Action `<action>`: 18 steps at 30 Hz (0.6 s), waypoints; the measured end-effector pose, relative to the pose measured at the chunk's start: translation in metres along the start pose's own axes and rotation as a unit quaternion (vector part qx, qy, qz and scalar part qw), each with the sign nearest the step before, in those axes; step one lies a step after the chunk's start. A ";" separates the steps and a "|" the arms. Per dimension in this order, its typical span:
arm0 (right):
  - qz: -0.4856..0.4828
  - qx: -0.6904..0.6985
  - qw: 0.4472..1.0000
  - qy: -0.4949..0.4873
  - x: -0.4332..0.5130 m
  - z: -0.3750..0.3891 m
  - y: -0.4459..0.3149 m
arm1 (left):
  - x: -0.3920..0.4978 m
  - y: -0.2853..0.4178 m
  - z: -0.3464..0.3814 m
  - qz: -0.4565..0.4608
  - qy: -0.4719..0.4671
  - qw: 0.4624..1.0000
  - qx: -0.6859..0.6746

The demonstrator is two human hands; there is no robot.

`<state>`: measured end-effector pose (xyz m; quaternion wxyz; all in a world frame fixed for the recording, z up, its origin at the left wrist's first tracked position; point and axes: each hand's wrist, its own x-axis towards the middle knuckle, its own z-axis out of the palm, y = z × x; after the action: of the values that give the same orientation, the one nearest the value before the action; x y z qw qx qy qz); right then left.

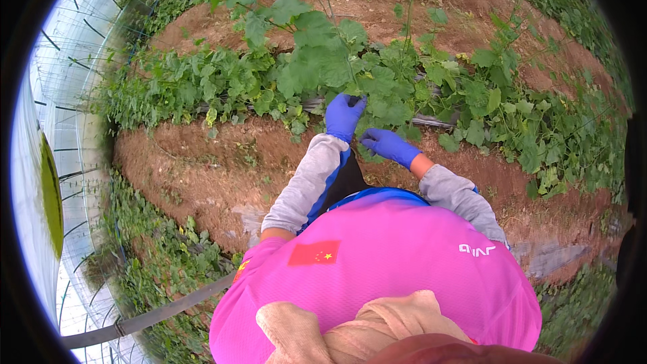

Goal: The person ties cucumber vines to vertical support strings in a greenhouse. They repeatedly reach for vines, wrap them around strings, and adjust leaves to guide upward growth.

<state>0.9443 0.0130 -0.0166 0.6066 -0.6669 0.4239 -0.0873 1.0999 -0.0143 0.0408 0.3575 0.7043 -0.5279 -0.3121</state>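
My left hand (345, 115), in a blue glove, reaches into the leafy vine plants (323, 60); its fingers are bent at a stem under the broad leaves, and whether they grip it cannot be told. Lower and to the right, my right hand (386, 146), also gloved in blue, has its fingers curled beside the lower leaves (391, 111). Nothing can be made out in it. Thin upright strings or stems (410, 10) rise from the row above both hands. Grey sleeves cover my forearms.
The vine row runs across the view over dark plastic film (432, 121). Bare brown soil (202, 177) lies on both sides, with more plant rows beyond. A grey pipe (167, 311) crosses at lower left, near the translucent greenhouse wall (65, 126).
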 end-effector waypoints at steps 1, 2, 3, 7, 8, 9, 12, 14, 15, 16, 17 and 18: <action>-0.033 -0.081 0.996 0.034 0.008 0.001 -0.002 | 0.005 0.004 0.002 -0.003 -0.010 1.000 0.021; -0.065 -0.160 0.983 0.066 0.021 0.000 -0.005 | 0.010 0.004 0.006 0.007 -0.028 0.999 0.024; -0.096 -0.236 0.962 0.099 0.036 -0.001 -0.001 | 0.013 0.004 0.010 0.041 -0.041 0.998 -0.003; -0.021 -0.257 0.944 0.204 0.076 -0.077 0.004 | 0.018 0.018 -0.003 0.115 -0.091 0.978 -0.146; -0.020 -0.256 0.938 0.231 0.078 -0.106 0.011 | 0.021 0.014 -0.014 0.089 -0.095 0.985 -0.117; -0.034 -0.252 0.926 0.279 0.085 -0.140 0.029 | 0.030 0.012 -0.025 0.070 -0.104 0.988 -0.088; 0.034 -0.303 0.878 0.370 0.076 -0.209 0.040 | 0.057 -0.046 -0.058 -0.004 -0.068 0.992 -0.108; 0.067 -0.308 0.858 0.405 0.068 -0.247 0.059 | 0.087 -0.057 -0.089 -0.074 -0.021 0.986 -0.147; 0.069 -0.305 0.854 0.415 0.064 -0.256 0.069 | 0.109 -0.075 -0.107 -0.041 0.020 0.992 -0.122; 0.063 -0.305 0.855 0.415 0.061 -0.263 0.072 | 0.137 -0.100 -0.120 -0.011 0.061 0.993 -0.096; 0.063 -0.306 0.855 0.413 0.060 -0.263 0.075 | 0.162 -0.114 -0.130 0.016 0.095 0.993 -0.071; 0.065 -0.299 0.862 0.405 0.059 -0.259 0.076 | 0.181 -0.108 -0.136 0.025 0.105 0.993 -0.055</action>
<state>0.7832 -0.2101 -0.0429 0.1571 -0.6933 0.6801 -0.1794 1.3126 -0.1454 0.0141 0.4572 0.6989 -0.4869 -0.2560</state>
